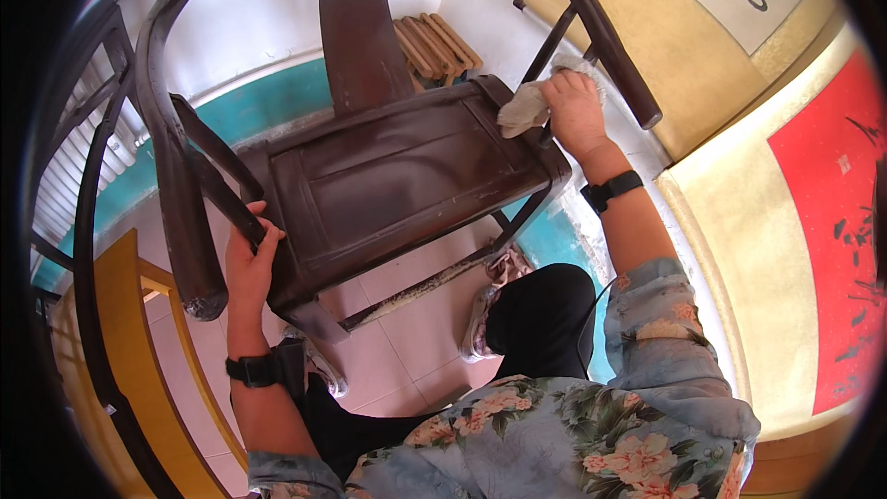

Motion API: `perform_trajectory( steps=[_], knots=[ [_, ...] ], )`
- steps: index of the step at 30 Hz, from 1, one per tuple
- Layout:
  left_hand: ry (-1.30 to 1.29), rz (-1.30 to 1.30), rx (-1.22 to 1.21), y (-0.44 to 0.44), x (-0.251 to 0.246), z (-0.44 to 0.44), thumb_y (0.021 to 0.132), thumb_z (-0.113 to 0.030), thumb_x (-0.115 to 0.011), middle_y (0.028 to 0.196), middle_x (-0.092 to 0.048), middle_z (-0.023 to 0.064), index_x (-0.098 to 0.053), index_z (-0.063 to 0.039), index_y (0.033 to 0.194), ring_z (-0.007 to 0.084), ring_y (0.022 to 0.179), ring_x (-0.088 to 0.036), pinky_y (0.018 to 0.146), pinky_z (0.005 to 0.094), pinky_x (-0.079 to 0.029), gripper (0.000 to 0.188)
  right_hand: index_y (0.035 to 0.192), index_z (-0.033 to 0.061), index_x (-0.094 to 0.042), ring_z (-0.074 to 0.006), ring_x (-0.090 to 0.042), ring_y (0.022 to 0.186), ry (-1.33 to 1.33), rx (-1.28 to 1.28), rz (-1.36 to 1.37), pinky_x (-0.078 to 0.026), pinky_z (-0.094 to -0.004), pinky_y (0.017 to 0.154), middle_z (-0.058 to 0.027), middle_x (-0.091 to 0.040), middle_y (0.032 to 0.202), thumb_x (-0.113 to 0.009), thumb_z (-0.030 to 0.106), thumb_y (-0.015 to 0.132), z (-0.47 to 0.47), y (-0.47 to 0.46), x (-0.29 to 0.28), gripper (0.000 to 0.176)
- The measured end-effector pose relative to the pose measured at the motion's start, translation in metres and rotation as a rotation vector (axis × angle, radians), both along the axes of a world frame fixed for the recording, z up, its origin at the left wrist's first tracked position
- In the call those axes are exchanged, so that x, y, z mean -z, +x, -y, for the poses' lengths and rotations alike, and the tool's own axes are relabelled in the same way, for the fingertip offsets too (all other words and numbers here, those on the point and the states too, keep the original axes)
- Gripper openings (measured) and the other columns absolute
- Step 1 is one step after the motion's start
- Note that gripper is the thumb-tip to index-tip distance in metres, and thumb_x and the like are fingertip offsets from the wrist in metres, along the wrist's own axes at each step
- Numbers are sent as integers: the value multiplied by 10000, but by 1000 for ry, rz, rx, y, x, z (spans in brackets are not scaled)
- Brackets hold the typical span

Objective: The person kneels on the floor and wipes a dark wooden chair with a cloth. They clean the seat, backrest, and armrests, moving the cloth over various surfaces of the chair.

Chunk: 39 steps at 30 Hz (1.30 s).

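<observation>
Before me stands a dark brown wooden armchair [409,184] with a curved top rail and a flat back splat [362,34]. My right hand [574,111] presses a pale grey cloth [524,109] around the armrest post at the right rear of the seat. On the other side, my left hand [253,256] grips the left armrest post [232,201] just above the seat edge. A worn front stretcher [416,293] runs low between the chair's front legs, its finish rubbed pale.
Calligraphy scrolls [734,222] hang along the wall at the right. Wooden slats [438,47] are stacked behind the chair. At the left are a white radiator [83,159], a yellow wooden piece of furniture [132,333] and another dark wooden frame [86,222]. Pink floor tiles [395,333] lie below.
</observation>
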<state>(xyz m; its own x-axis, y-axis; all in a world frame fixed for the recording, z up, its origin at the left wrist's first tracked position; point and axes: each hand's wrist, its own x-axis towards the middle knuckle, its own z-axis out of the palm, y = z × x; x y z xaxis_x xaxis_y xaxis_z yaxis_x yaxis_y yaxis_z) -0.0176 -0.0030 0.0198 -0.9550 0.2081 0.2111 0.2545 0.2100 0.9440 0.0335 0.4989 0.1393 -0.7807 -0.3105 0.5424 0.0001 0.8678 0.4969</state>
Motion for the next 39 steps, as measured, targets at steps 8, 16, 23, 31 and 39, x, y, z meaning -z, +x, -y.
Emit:
perform_trajectory(
  steps=[8,16,23,31,39],
  knots=[
    [53,3,11,6,-6,-3,962,-119,-602,924,-546,3,-510,-50,1299,116,923,-613,875,258,-446,357,970,116,-618,-282,-560,1014,-330,-5,255,-410,-406,920,-71,-612,985,-578,66,765,2,13,92,215],
    [61,3,20,4,-5,-4,967,-123,-591,930,-523,3,-495,-47,1319,124,928,-613,884,257,-444,373,990,107,-666,-342,-616,846,-413,-115,67,-492,-448,725,-108,-635,874,-719,140,732,33,30,0,266],
    [88,-22,24,0,0,-3,962,-102,-595,907,-544,4,-506,-40,1301,122,908,-611,869,270,-463,356,1216,125,-626,-370,-590,1052,-116,-73,-382,-465,-447,913,-149,-633,1137,-631,18,781,17,48,-126,448],
    [60,-18,-1,4,-4,-3,961,-107,-604,912,-551,7,-512,-42,1295,124,903,-614,858,271,-465,353,1249,199,-629,-392,-571,1077,-320,83,10,-486,-419,947,-178,-524,1365,-695,57,744,-4,82,-96,529],
    [41,-12,-18,1,-2,-3,957,-101,-603,902,-556,12,-518,-41,1279,127,902,-627,854,276,-464,338,1256,183,-627,-393,-562,1089,-516,196,206,-473,-417,941,-193,-571,1198,-604,34,792,-17,61,-113,488]
  ],
)
